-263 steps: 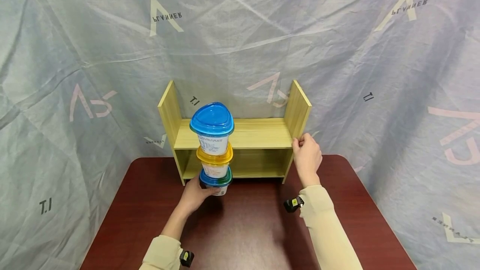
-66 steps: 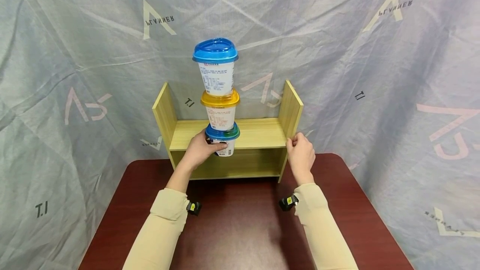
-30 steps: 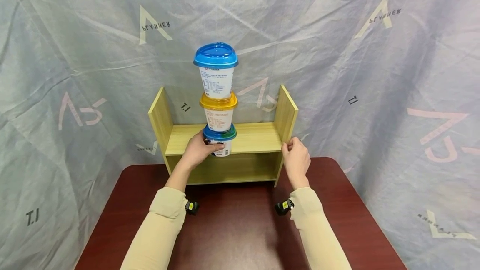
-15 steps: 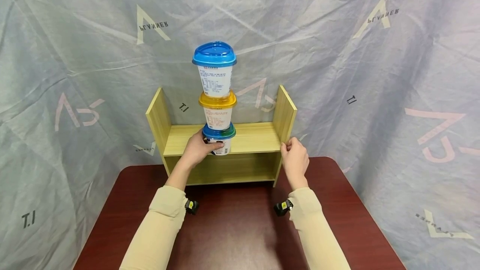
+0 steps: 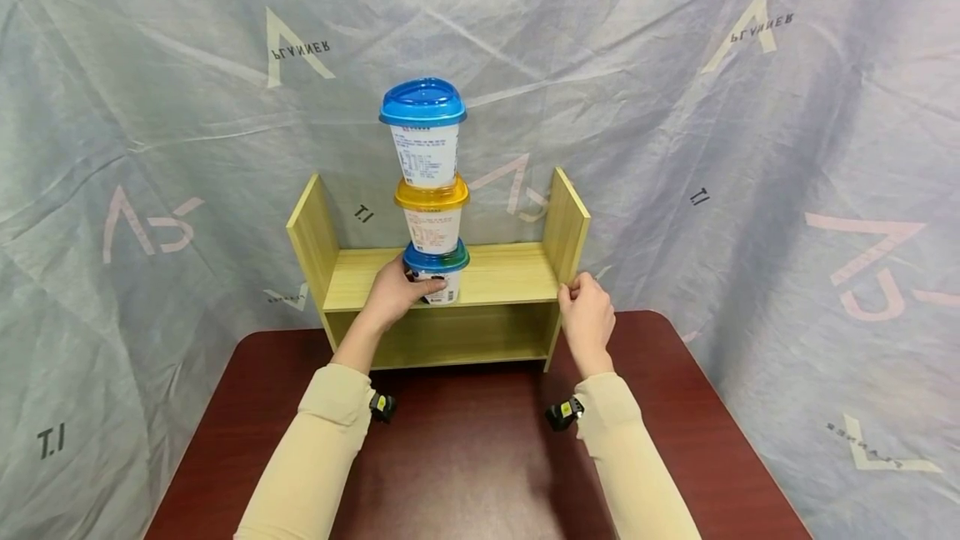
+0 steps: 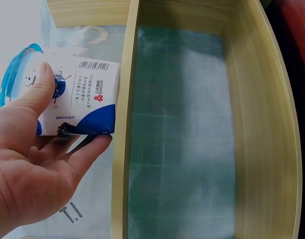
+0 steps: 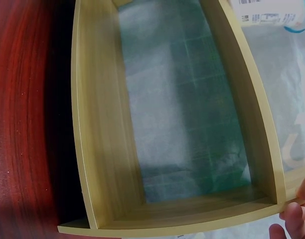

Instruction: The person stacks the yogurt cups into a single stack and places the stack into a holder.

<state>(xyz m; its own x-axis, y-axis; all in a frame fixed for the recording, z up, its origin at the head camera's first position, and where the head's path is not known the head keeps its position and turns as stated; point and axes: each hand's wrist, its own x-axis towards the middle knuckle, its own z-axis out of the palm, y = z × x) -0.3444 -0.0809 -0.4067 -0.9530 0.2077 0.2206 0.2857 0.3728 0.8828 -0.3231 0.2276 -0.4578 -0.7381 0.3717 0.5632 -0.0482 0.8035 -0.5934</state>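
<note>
In the head view a stack of three lidded yogurt cups stands upright. The top cup [image 5: 425, 155] has a blue lid, the middle cup [image 5: 435, 227] a yellow one, the bottom cup [image 5: 448, 283] a blue-green one. My left hand [image 5: 388, 294] grips the bottom cup, thumb across its front. In the left wrist view that cup's base is right at the front edge of the upper board [image 6: 123, 124] of a small wooden shelf [image 5: 517, 273]. My right hand [image 5: 588, 315] pinches the front edge of the shelf's right side panel [image 5: 567, 227], near the upper board.
The shelf stands at the back of a dark red table [image 5: 465, 457], with a lower compartment [image 5: 465, 332] under the upper board. Its left side panel [image 5: 313, 240] rises beside the left hand. A grey printed cloth [image 5: 637, 148] hangs behind and at both sides.
My left hand has lifted the stack from before the lower compartment to the upper board, its base lately drawing level with the board's front edge. The right hand stays at the side panel.
</note>
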